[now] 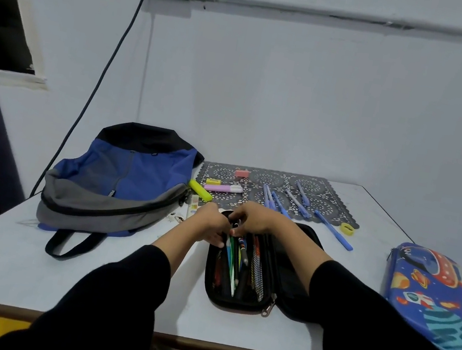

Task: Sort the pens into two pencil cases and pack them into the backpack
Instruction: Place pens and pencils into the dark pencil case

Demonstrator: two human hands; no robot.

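The sorting step is in hand, and the first case is being filled. The black pencil case (pixel 215 297) lies unzipped on the worktop (pixel 85 272), midway along and toward the near edge, with a bundle of mixed pens (pixel 234 267) laid lengthwise inside. Both hands meet at its far end. The left hand (pixel 209 223) has its fingers (pixel 217 241) curled down onto the pen tops by the case's left wall. The right hand (pixel 253 218) pinches the same cluster from the other side, thumb against fingertips. Which single pen each one holds I cannot tell.

The blue pens (pixel 280 203) lie loose on the patterned mat (pixel 332 204) at the far edge, one blue pen (pixel 333 230) just off it. The space-print pencil case (pixel 432 300) lies zipped along the right edge. The backpack (pixel 118 180) slumps at the far left corner, its opening unzipped.

Next, I judge, the pens need settling flat so the zip will run. Then the second case must be opened for the blue pens.
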